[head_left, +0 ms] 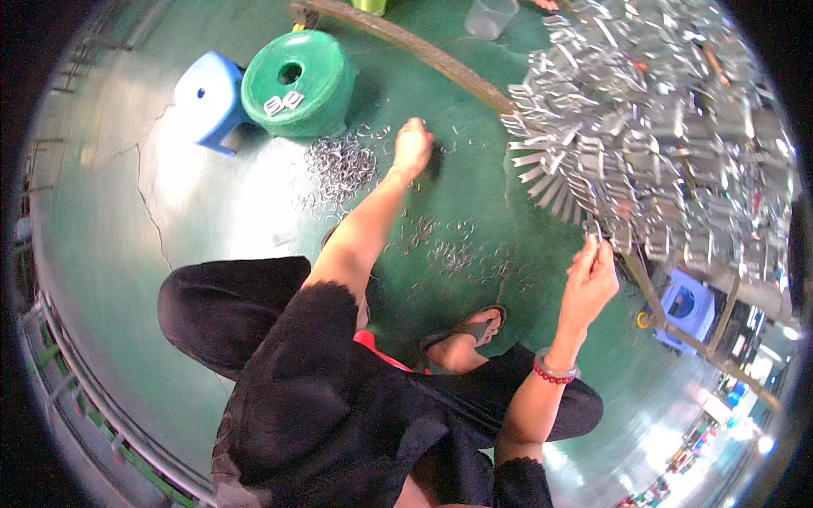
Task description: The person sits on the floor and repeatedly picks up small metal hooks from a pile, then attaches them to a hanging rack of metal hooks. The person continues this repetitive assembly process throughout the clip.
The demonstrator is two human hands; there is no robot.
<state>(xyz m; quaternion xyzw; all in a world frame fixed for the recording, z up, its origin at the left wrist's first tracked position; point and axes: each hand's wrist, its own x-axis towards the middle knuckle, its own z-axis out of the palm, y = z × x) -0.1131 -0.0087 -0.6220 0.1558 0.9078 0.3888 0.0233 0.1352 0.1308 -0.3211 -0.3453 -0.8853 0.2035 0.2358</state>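
Above the green floor my left hand (412, 148) is stretched forward with its fingers closed; whatever they hold is hidden. Just left of it lies a dense pile of small silvery wire hooks or rings (340, 165). More of these curved pieces (457, 254) are scattered over the floor between my arms. On the right, my right hand (593, 279) pinches a small metal piece (591, 229) between thumb and fingertips. That piece is at the lower left edge of a large hanging mass of shiny silver metal parts (652, 144), arranged in rows.
A green round stool (330, 85) carries two small silvery frames (283, 103); a light blue stool (207, 89) stands beside it. A long bar (415, 52) runs across the far side, near a clear plastic tub (489, 21). Another blue stool (684, 309) sits under the hanging parts.
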